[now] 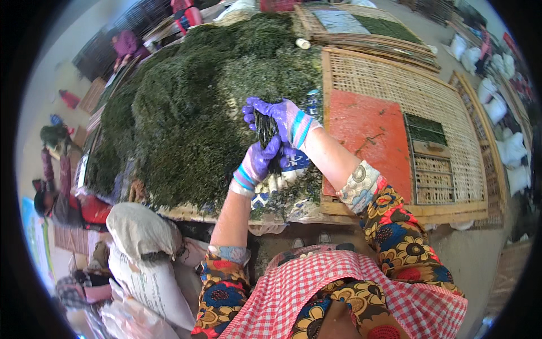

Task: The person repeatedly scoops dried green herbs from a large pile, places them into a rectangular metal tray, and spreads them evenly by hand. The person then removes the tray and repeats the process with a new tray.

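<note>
Both hands wear purple-coated gloves with blue-striped cuffs. Between them is a wet bundle of dark green seaweed (pixel 266 129). My right hand (pixel 281 116) grips its upper part with curled fingers. Lower down, my left hand (pixel 260 163) closes around the bundle, thumb up. Strands hang below the left hand. Beneath and beyond lies a large heap of the same seaweed (pixel 182 110), spread over a table. Under my hands, blue-and-white printed sheeting (pixel 296 163) shows through the loose strands.
To the right, a red board (pixel 366 144) and a metal frame (pixel 432 178) with a dark green sheet (pixel 425 129) lie on a woven bamboo rack (pixel 465 169). A white cup-like object (pixel 302 43) rests near the heap. Full sacks (pixel 144 271) stand at left. Co-workers (pixel 72 207) surround the table.
</note>
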The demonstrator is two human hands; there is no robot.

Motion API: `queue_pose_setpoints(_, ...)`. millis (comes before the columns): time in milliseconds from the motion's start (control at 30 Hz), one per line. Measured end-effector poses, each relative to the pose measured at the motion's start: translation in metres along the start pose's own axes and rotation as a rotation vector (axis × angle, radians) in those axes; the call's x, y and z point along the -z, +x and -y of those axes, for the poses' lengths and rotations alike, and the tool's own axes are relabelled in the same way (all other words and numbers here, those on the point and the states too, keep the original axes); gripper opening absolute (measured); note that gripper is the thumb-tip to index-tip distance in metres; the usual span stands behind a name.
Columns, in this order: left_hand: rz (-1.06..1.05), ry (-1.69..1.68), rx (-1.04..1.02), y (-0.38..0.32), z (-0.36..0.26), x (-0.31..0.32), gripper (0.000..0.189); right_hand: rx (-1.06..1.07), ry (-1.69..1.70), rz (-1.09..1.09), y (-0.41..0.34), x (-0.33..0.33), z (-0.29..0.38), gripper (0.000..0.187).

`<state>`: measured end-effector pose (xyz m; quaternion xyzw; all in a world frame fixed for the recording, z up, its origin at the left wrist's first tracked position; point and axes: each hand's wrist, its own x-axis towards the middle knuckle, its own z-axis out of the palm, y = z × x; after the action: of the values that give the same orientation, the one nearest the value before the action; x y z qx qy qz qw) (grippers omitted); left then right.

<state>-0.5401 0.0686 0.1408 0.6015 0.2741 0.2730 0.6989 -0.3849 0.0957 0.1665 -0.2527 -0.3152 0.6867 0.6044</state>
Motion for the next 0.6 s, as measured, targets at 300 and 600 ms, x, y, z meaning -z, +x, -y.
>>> queue_pose_setpoints(300, 0.241, 0.189, 0.367, -0.025, 0.035, -0.080, 0.045, 0.183, 0.355, -0.321, -0.122, 0.140, -0.004, 0.031)
queue_pose_setpoints(600, 0.428, 0.332, 0.212, 0.050, -0.002, -0.274, 0.045, 0.712, 0.337, -0.614, -0.331, 0.218, 0.151, 0.026)
